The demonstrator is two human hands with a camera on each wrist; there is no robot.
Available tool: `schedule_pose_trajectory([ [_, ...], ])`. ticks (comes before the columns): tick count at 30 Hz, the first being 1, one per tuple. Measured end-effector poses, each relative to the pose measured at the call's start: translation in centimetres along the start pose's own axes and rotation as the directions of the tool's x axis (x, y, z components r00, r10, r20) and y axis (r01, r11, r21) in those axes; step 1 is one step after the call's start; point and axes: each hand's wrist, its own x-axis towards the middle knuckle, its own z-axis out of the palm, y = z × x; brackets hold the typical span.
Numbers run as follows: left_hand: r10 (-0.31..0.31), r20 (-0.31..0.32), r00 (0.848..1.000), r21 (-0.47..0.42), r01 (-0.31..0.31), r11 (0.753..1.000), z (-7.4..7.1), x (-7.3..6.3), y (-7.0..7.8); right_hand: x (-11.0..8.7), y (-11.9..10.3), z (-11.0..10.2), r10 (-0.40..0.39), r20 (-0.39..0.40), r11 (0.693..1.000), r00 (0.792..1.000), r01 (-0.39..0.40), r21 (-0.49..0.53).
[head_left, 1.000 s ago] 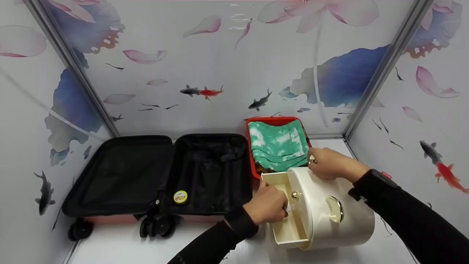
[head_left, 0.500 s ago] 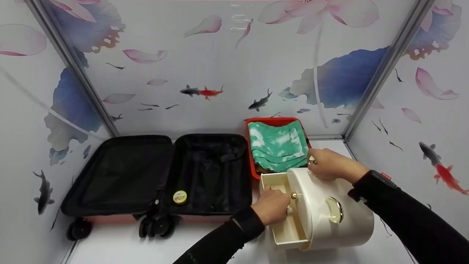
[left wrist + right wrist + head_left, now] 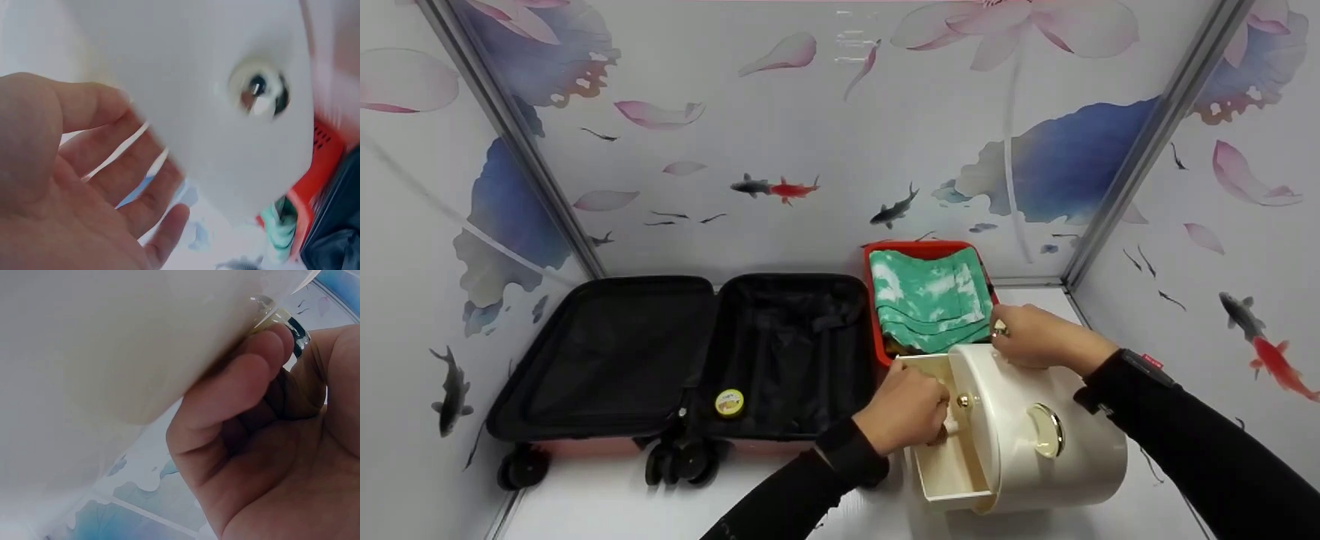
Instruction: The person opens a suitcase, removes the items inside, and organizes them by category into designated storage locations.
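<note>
A cream rounded storage box [image 3: 1065, 427] lies at the right, with its drawer [image 3: 952, 476] pulled out to the left. My left hand [image 3: 906, 405] is over the drawer and pinches the edge of its front. In the left wrist view, the drawer front [image 3: 202, 112] carries a round knob [image 3: 259, 90]; the thumb lies along its edge and the fingers pass behind. My right hand [image 3: 1035, 334] holds the box's gold-trimmed handle [image 3: 298, 332] with curled fingers. A matching handle [image 3: 1046, 429] shows on the facing side. My left hand hides part of the drawer's inside.
An open black-lined suitcase [image 3: 607, 360] lies at the left. A small yellow-rimmed round tin [image 3: 729, 403] sits in its right half. A red basket [image 3: 877, 330] holding folded green-and-white cloth [image 3: 934, 296] stands behind the box. Printed walls [image 3: 810, 135] enclose the white surface [image 3: 607, 495].
My left hand shifted slightly right and then back left over the drawer. My right hand keeps its hold, and the box and drawer look unmoved.
</note>
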Motion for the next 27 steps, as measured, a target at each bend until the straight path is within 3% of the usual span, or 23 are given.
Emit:
schedule_pose_trajectory([
  [3, 0.041, -0.076, 0.996, -0.047, -0.045, 0.998, -1.1, -0.5, -0.9, -0.1, 0.0, -0.1, -0.002, 0.002, 1.000, 1.000, 0.002, -0.006],
  [6, 0.032, -0.123, 0.992, -0.097, -0.044, 0.994, -1.8, -1.4, -1.9, -0.1, 0.0, -0.2, -0.005, 0.003, 1.000, 1.000, 0.005, -0.012],
  [9, -0.047, -0.100, 0.994, -0.142, 0.033, 0.989, -2.2, -2.4, -2.8, -0.2, 0.0, -0.1, -0.006, -0.002, 1.000, 1.000, 0.006, -0.011],
  [12, -0.106, -0.021, 0.994, -0.161, 0.102, 0.982, -2.0, -3.5, -3.5, -0.1, 0.0, -0.1, -0.007, -0.006, 1.000, 1.000, 0.007, -0.020],
  [18, -0.060, 0.102, 0.993, -0.155, 0.075, 0.985, -0.4, -5.5, -3.6, -0.2, -0.2, -0.1, -0.014, -0.014, 0.999, 1.000, 0.014, -0.038],
  [22, -0.066, 0.103, 0.992, -0.202, 0.086, 0.976, 0.9, -6.3, -3.6, -0.2, -0.3, -0.2, -0.018, -0.018, 0.999, 1.000, 0.017, -0.039],
  [27, -0.088, 0.052, 0.995, -0.256, 0.099, 0.962, 2.1, -6.6, -3.9, -0.1, -0.5, -0.2, -0.021, -0.019, 0.998, 1.000, 0.020, -0.059],
])
